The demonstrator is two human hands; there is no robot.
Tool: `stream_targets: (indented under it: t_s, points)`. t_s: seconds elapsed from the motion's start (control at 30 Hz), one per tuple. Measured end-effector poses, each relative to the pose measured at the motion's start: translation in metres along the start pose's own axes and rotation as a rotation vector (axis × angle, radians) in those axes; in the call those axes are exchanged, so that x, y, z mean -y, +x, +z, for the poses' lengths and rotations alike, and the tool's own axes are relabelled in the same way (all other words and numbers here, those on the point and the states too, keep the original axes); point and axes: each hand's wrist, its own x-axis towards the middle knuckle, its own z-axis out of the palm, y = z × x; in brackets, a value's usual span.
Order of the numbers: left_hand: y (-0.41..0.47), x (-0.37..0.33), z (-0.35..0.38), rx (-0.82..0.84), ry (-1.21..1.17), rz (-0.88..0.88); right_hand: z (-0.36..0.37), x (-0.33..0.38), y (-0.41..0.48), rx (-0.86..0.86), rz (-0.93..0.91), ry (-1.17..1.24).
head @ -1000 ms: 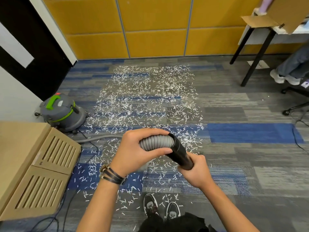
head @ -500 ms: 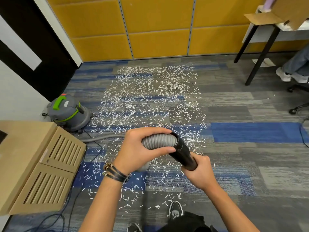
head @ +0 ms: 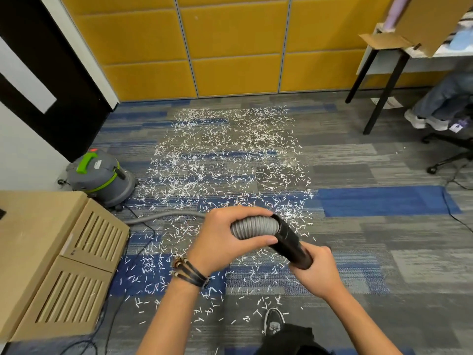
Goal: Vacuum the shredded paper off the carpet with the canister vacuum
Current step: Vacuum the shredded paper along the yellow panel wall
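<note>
White shredded paper (head: 225,160) lies scattered over the grey and blue carpet (head: 371,226), from the yellow wall down to my feet. A grey canister vacuum (head: 102,178) with a green handle stands at the left by the wall. Its ribbed grey hose (head: 256,228) runs along the floor and up to my hands. My left hand (head: 225,239) is wrapped around the hose end. My right hand (head: 316,271) grips the black hose cuff (head: 290,243), whose open end is hidden in my palm.
A tan cabinet (head: 64,265) with slatted doors stands at the left, cables (head: 107,316) trailing beside it. A black-legged table (head: 378,80) with cardboard stands at the back right. A seated person's legs (head: 440,103) and an office chair base (head: 450,155) are at the far right.
The view has shifted slightly left and forward. One of my shoes has left the bottom of the view. Both hands keep their hold on the hose and cuff.
</note>
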Motion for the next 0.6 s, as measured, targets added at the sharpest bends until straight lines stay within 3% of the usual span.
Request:
stream_targets:
  t_s: [0.4, 0.6]
  points:
    - [-0.088, 0.018, -0.059, -0.031, 0.071, 0.053, 0.092, 0.040, -0.057, -0.005, 0.020, 0.112]
    - [-0.140, 0.043, -0.078, 0.014, -0.002, -0.037, 0.111, 0.052, -0.087, 0.116, -0.006, 0.007]
